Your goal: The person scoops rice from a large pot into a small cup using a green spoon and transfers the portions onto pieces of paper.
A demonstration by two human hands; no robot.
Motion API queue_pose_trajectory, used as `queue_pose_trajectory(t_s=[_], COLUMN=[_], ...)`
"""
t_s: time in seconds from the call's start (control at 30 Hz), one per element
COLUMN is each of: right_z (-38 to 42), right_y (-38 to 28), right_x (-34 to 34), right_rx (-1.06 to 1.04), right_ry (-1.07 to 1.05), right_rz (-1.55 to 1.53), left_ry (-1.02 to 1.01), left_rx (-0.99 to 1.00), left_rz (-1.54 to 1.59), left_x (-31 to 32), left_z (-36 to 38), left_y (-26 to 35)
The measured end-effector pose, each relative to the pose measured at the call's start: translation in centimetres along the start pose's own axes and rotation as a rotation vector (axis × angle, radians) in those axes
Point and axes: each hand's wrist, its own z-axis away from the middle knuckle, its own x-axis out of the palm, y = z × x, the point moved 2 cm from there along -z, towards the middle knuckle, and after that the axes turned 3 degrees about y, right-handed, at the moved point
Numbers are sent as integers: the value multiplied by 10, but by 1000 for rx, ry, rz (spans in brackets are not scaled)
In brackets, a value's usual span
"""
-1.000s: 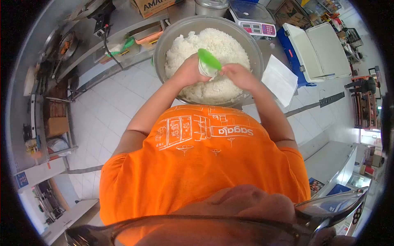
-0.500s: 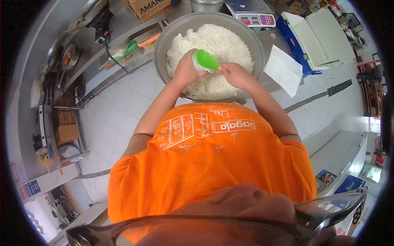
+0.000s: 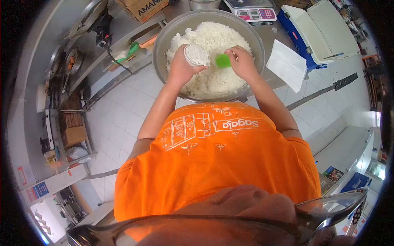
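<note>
Over a wide metal basin (image 3: pixel 161 39) full of cooked white rice (image 3: pixel 219 35), my left hand (image 3: pixel 179 67) grips a small round cup (image 3: pixel 187 60) packed with rice to its rim. A green rice paddle (image 3: pixel 223 61) is in my right hand (image 3: pixel 243 63), its blade low over the rice and a little right of the cup. My right fingers are closed around the handle, which they mostly hide. The cup and the paddle are apart.
White paper sheets (image 3: pixel 286 65) lie right of the basin. Behind it are a digital scale (image 3: pixel 256 14), a metal pot (image 3: pixel 204 4) and a cardboard box (image 3: pixel 143 8). An open blue-and-white cooler (image 3: pixel 301 33) stands at the right. Pans (image 3: pixel 73 61) are at the left.
The paddle has come off the top of the cup and moved right and down toward the rice, uncovering the rice in the cup. My left hand has shifted slightly left.
</note>
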Motion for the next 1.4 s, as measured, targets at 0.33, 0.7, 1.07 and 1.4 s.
queue_pose_trajectory(t_s=[0.33, 0.7, 1.07, 1.4], right_z=[4, 3, 18, 6], right_y=[18, 27, 344, 428], right_x=[-12, -56, -188, -197], right_rx=[366, 702, 180, -97], right_ry=[-99, -20, 165, -63], right_rz=[-483, -1616, 767, 510], left_ry=[-216, -445, -921, -84], left_rx=[-178, 79, -639, 31], left_rz=[105, 126, -462, -376], left_x=[8, 67, 57, 70], left_z=[-7, -21, -78, -68], left_y=[15, 48, 5, 53])
